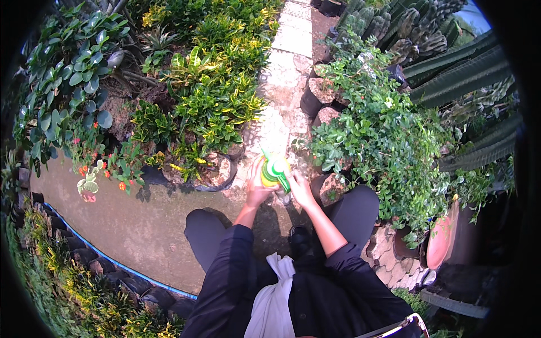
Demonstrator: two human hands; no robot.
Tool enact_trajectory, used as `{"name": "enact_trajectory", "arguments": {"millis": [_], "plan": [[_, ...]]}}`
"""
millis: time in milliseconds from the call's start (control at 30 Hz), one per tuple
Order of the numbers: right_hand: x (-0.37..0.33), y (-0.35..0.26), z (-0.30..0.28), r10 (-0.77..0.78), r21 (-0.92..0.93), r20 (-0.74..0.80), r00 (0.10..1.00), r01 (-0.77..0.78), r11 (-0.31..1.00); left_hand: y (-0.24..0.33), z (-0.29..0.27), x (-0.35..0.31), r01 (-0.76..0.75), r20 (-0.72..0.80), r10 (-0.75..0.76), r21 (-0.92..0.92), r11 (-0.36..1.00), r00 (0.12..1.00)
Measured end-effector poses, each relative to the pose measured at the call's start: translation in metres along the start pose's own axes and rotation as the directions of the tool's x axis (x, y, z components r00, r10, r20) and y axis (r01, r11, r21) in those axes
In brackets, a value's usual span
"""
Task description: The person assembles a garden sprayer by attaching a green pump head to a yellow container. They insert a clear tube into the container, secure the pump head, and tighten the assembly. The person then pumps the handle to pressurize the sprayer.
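Garden path [286, 70] far. Green-yellow bottle [274, 173] between left hand [257, 185] and right hand [300, 188], fingers curled round it; long axis unclear.

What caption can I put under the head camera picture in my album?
Left hand and right hand hold a green-and-yellow container among sunlit leafy plants.

Wide fisheye view, head-high, steeply downward
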State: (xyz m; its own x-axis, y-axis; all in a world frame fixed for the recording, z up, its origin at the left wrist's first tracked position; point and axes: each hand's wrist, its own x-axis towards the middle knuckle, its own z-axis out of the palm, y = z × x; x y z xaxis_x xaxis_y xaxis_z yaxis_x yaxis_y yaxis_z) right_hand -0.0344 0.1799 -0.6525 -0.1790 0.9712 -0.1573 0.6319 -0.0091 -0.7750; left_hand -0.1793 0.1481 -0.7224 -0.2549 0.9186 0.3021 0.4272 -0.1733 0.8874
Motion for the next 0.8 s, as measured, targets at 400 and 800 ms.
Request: {"name": "enact_trajectory", "arguments": {"millis": [400,800], "plan": [[0.000,0.039,0.031,-0.078,0.551,0.199,0.977,-0.046,0.833,0.001,0.000,0.002,0.051,0.044,-0.053,0.056,0.997,0.998],[0.001,0.034,0.030,-0.014,0.500,0.218,0.976,-0.099,0.861,-0.004,0.004,0.000,0.131,0.061,-0.136,0.081,0.988,0.989]]}}
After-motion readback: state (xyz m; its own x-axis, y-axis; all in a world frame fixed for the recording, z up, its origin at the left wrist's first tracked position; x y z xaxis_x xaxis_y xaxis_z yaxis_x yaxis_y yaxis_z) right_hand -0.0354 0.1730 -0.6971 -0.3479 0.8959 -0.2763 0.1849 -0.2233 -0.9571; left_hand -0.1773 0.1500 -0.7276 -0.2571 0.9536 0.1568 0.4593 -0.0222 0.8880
